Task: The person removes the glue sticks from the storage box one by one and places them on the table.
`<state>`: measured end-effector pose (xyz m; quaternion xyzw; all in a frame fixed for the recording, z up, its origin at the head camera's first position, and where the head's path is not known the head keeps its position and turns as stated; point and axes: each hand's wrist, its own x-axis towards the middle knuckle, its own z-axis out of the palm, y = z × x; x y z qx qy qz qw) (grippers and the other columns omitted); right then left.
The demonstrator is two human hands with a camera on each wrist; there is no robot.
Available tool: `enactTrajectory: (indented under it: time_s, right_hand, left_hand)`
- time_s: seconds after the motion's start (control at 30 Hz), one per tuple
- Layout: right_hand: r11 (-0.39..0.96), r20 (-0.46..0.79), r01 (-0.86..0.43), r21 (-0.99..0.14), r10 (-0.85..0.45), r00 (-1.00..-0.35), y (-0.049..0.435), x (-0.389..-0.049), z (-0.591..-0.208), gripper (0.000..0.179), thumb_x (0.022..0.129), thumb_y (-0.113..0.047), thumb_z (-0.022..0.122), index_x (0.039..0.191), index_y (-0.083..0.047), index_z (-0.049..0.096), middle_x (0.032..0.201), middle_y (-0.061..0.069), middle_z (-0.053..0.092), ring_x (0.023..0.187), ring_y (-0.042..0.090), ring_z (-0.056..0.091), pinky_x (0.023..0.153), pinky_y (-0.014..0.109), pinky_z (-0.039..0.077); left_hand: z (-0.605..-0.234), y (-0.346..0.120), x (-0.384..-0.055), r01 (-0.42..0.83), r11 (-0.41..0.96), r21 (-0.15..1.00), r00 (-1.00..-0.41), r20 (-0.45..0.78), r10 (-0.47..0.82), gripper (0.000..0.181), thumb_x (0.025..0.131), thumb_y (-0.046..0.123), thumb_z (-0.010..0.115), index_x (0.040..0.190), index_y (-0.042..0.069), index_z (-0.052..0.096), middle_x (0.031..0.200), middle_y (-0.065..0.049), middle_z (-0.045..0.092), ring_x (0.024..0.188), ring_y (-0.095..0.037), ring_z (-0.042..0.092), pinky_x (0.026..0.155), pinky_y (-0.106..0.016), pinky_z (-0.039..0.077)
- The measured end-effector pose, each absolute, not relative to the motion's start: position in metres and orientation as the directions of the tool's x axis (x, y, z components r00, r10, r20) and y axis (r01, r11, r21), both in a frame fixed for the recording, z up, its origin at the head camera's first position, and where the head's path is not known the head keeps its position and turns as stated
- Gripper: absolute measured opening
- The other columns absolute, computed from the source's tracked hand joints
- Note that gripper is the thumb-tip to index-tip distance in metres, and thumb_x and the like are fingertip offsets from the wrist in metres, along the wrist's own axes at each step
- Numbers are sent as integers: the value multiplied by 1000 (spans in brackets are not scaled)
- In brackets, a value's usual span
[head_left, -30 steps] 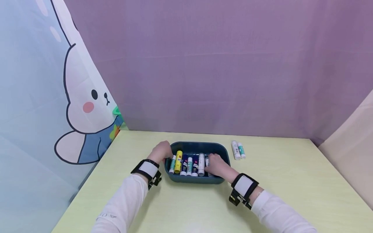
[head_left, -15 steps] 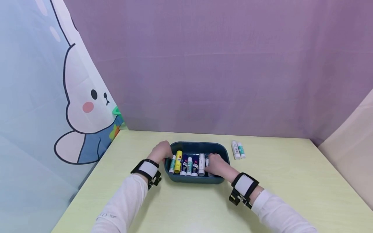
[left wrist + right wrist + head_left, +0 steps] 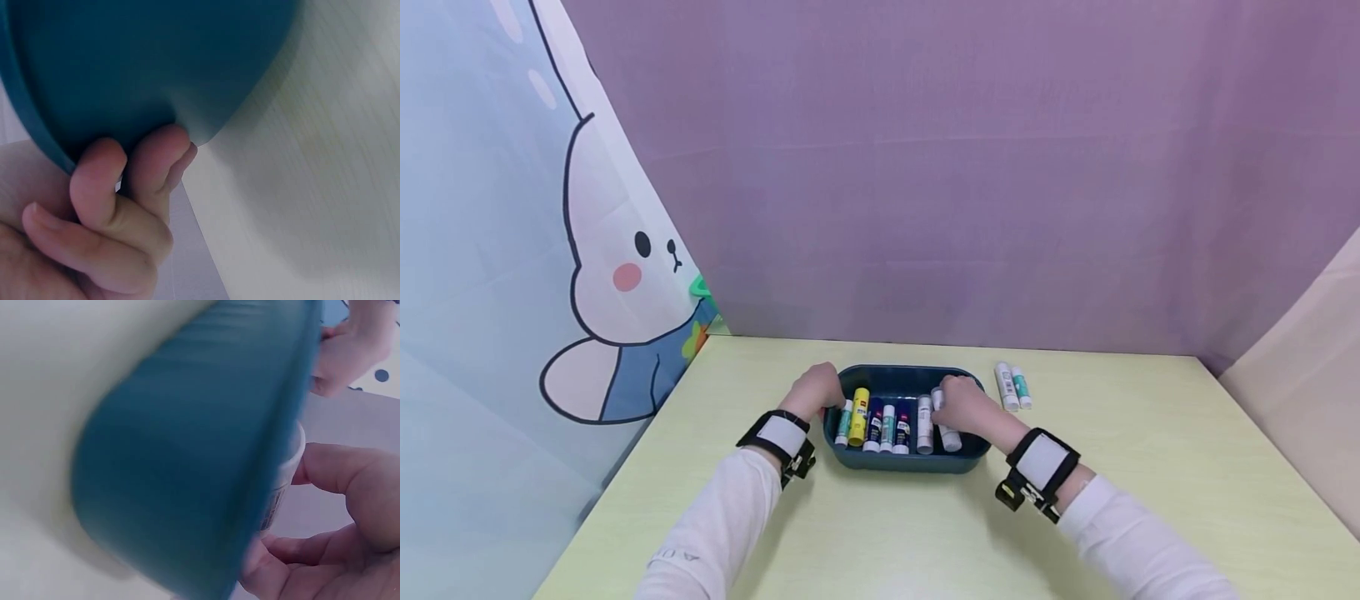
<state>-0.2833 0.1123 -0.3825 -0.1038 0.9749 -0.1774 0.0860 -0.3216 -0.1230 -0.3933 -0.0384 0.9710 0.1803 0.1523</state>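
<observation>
A dark teal plastic bin (image 3: 895,463) sits on the table, holding a row of glue sticks. My left hand (image 3: 817,392) grips its left rim; in the left wrist view the fingers (image 3: 97,181) curl against the outer wall. Over the bin's right end, my right hand (image 3: 966,407) pinches a white glue stick (image 3: 951,439), slightly tilted. The bin wall (image 3: 169,456) partly hides that stick in the right wrist view. To its left lie another white glue stick (image 3: 925,425), dark blue ones, green-and-white ones and a yellow glue stick (image 3: 859,417).
Two more glue sticks, one white (image 3: 1007,387) and one green-and-white (image 3: 1021,388), lie on the table (image 3: 1120,450) just right of the bin. A purple cloth (image 3: 955,183) hangs behind the table, and a cartoon-printed cloth (image 3: 617,208) hangs at the left.
My right hand has risen slightly and shifted right with the white glue stick, uncovering more of it. The neighbouring white stick has shifted a little right. My left hand has stayed still.
</observation>
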Motion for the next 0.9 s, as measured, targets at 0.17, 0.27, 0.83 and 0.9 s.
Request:
enactTrajectory:
  time_s: [0.17, 0.27, 0.83, 0.9]
  right_hand:
    - [896, -105, -193, -400, -254, -962, 120, -285, -366, 46, 81, -17, 70, 116, 9, 55, 83, 11, 61, 60, 14, 58, 52, 25, 49]
    - [887, -83, -207, -414, -263, -961, 126, -287, -356, 48, 80, -15, 69, 118, 10, 54, 82, 11, 60, 59, 14, 58, 51, 25, 49]
    - [890, -96, -161, -426, -221, -970, 173, -297, -307, 52, 84, -16, 62, 126, 12, 47, 94, 22, 60, 64, 21, 61, 52, 26, 51]
    - [887, -90, -153, -436, -212, -973, 180, -298, -305, 53, 84, -15, 61, 127, 13, 46, 95, 24, 59, 66, 22, 62, 52, 26, 53]
  left_hand:
    - [-394, -123, -322, -133, 932, 337, -950, -313, -22, 36, 83, 15, 70, 111, -5, 59, 97, -17, 63, 51, -17, 62, 45, -24, 50]
    - [-395, -123, -324, -132, 933, 335, -950, -312, -22, 36, 83, 14, 70, 111, -5, 59, 97, -17, 63, 51, -17, 62, 45, -24, 50]
    - [-398, -124, -327, -124, 935, 333, -949, -314, -14, 34, 82, 13, 70, 109, -5, 59, 97, -18, 64, 49, -17, 63, 44, -25, 51]
    - [-398, -124, -326, -122, 935, 332, -949, -315, -12, 35, 82, 13, 70, 109, -5, 59, 98, -18, 64, 49, -17, 63, 44, -25, 51]
